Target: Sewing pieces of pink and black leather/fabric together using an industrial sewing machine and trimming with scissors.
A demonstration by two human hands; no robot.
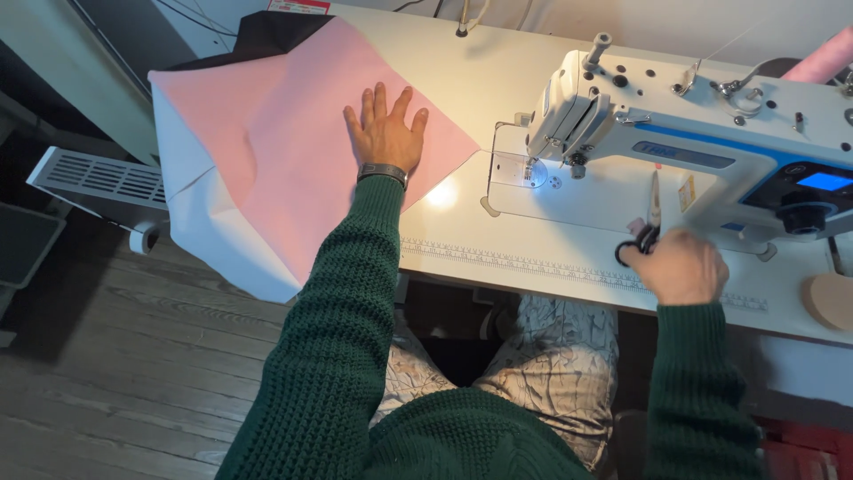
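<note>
My left hand (385, 132) lies flat, fingers spread, on a large pink fabric sheet (275, 151) that drapes over the left end of the white sewing table (498, 89). A white layer (200, 218) shows under the pink at its left edge. My right hand (680, 265) is closed around the black handles of a pair of scissors (651, 218), blades pointing away from me, just in front of the white and blue sewing machine (702, 142). Both arms wear a dark green knitted sweater.
A ruler strip (533, 263) runs along the table's front edge. A pink roll (822, 60) sits at the far right behind the machine. A round wooden piece (831, 300) rests at the right edge. A white slatted unit (98, 182) stands left, above wooden floor.
</note>
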